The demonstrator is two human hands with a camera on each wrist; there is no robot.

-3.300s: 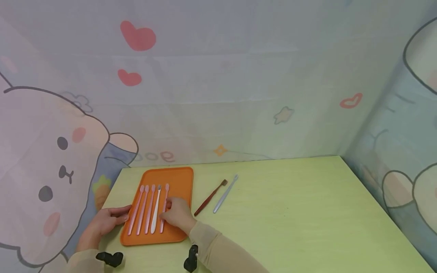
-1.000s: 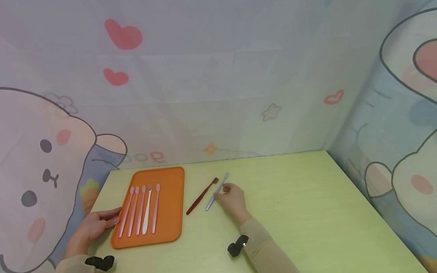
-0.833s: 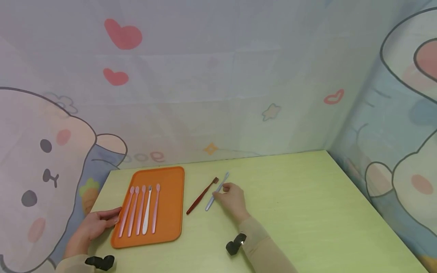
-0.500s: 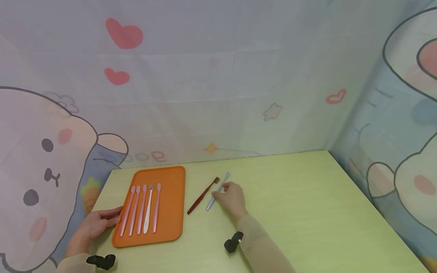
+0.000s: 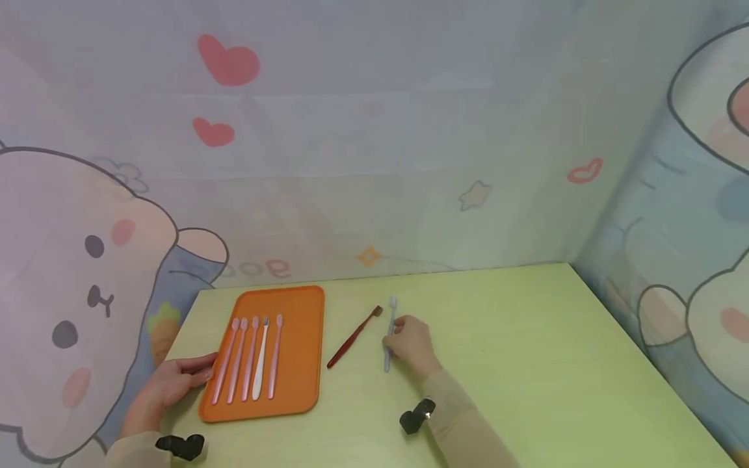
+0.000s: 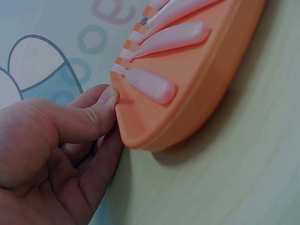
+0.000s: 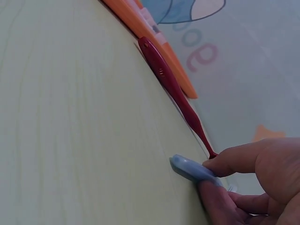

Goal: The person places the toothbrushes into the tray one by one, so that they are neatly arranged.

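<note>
At the left of the head view lies an orange tray [image 5: 301,364] bearing several pink toothbrushes [image 5: 274,364] and one white toothbrush [image 5: 258,374] in a row. My left hand [image 5: 166,383] pinches the tray's left rim, thumb on top, as the left wrist view also shows. Right of the tray, my right hand [image 5: 414,344] pinches a light blue toothbrush [image 7: 190,168] by its handle between thumb and fingers. Its bristle head points away toward the wall. Between tray and right hand, a dark red toothbrush [image 5: 354,338] lies slanted on the table, untouched.
The pale yellow-green table [image 5: 526,364] stretches to the right of my right hand. A cloth backdrop [image 5: 374,149] with cartoon prints stands along its back edge and sides. A small black device [image 5: 418,416] sits at each wrist.
My right hand has left a pink toothbrush on the tray and taken hold of the light blue one. That toothbrush has turned straighter and shifted right, away from the red one. The left hand stays put.
</note>
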